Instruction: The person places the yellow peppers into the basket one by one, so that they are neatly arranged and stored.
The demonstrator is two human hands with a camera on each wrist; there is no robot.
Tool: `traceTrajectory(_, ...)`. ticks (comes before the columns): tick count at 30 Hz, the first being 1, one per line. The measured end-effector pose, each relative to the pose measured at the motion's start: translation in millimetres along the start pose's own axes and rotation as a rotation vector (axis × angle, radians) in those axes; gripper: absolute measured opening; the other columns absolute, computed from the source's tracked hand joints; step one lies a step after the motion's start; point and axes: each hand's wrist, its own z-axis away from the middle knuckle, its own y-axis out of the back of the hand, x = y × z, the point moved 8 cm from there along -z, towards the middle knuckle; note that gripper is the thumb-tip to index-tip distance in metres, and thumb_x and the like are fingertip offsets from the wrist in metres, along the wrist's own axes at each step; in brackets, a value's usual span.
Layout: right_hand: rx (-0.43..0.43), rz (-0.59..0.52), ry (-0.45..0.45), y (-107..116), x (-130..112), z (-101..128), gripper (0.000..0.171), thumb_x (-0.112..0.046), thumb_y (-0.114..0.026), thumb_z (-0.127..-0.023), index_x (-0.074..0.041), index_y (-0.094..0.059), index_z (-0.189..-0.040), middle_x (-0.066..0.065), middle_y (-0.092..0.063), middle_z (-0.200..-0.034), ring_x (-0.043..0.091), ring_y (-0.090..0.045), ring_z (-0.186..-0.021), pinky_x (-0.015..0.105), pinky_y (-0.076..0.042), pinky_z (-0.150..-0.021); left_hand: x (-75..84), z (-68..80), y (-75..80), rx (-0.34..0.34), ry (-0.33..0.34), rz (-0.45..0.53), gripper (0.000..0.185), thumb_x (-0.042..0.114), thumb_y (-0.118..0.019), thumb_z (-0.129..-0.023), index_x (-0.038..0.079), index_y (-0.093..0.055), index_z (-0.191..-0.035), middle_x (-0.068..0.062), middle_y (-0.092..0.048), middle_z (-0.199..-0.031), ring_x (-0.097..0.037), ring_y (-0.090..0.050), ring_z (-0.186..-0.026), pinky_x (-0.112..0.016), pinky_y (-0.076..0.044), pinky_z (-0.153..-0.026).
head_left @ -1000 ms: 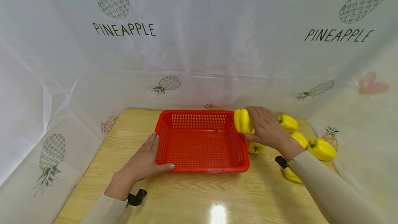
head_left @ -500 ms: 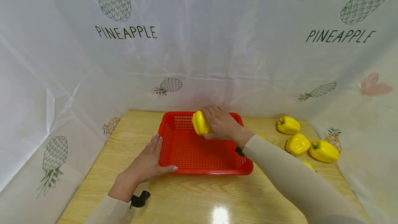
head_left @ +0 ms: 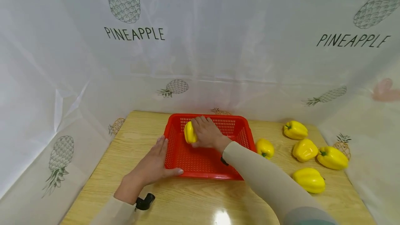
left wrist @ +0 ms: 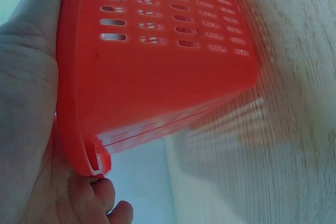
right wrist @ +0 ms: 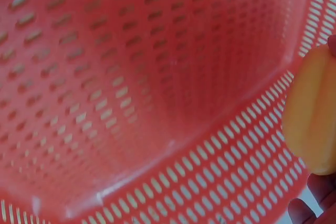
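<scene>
A yellow bell pepper (head_left: 189,133) is gripped by my right hand (head_left: 206,134), low inside the left part of a red plastic basket (head_left: 206,175). In the right wrist view the pepper (right wrist: 312,111) is at the right edge, near the basket's slotted wall, with only some fingertips showing below and above it. My left hand (head_left: 150,166) rests on the basket's near left corner, fingers stretched along the left side and thumb along the front rim. From the left wrist view, the palm lies against the rim of the basket (left wrist: 163,77). Whether the pepper touches the basket floor is unclear.
Right of the basket, a yellow bell pepper (head_left: 265,148) stands close to its wall. Several more lie farther right on the wooden table (head_left: 187,200), among them a front one (head_left: 309,180). A pineapple-print sheet (head_left: 218,55) encloses the back and sides.
My right hand has carried the pepper from beside the basket's right rim leftward and down into the basket. The left hand stays at the corner. The head view has shifted slightly.
</scene>
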Motion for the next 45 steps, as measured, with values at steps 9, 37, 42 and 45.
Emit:
traceTrajectory(9, -0.066, -0.005, -0.040, -24.8, -9.0, -8.3, 0.096, -0.066, -0.072, -0.088, -0.007, -0.038, -0.155, 0.011, -0.051, -0.152, 0.029, -0.049, -0.137, 0.048, -0.042, -0.120, 3.7, -1.9, -5.5, -0.004, -0.005, -0.007, 0.136, 0.087, -0.067, -0.079, -0.004, -0.014, -0.166, -0.022, -0.006, -0.177, -0.041, -0.010, -0.164, -0.058, -0.029, -0.127)
traceTrajectory(37, -0.058, -0.021, -0.060, -37.5, -20.5, -18.4, 0.094, -0.068, -0.071, -0.088, -0.009, -0.038, -0.154, 0.007, -0.053, -0.145, 0.026, -0.050, -0.127, 0.042, -0.046, -0.112, 1.8, -1.1, -1.6, 0.008, -0.020, -0.026, 0.135, 0.086, -0.066, -0.080, -0.006, -0.017, -0.165, -0.023, -0.008, -0.176, -0.041, -0.010, -0.164, -0.057, -0.027, -0.128)
traceTrajectory(42, -0.040, -0.012, -0.057, -36.4, -22.3, -18.8, 0.096, -0.069, -0.070, -0.088, -0.008, -0.038, -0.155, 0.009, -0.055, -0.145, 0.027, -0.052, -0.128, 0.043, -0.046, -0.114, 3.0, 0.4, -1.1, 0.005, -0.022, -0.022, 0.134, 0.085, -0.066, -0.081, -0.007, -0.018, -0.165, -0.023, -0.007, -0.176, -0.040, -0.009, -0.164, -0.057, -0.026, -0.129)
traceTrajectory(45, -0.046, -0.006, -0.059, -36.2, -22.9, -18.6, 0.096, -0.070, -0.070, -0.088, -0.008, -0.038, -0.155, 0.009, -0.055, -0.145, 0.027, -0.052, -0.129, 0.043, -0.046, -0.113, 3.6, 0.8, -0.9, 0.005, -0.024, -0.024, 0.133, 0.085, -0.066, -0.081, -0.007, -0.019, -0.165, -0.024, -0.007, -0.176, -0.041, -0.009, -0.164, -0.057, -0.026, -0.129)
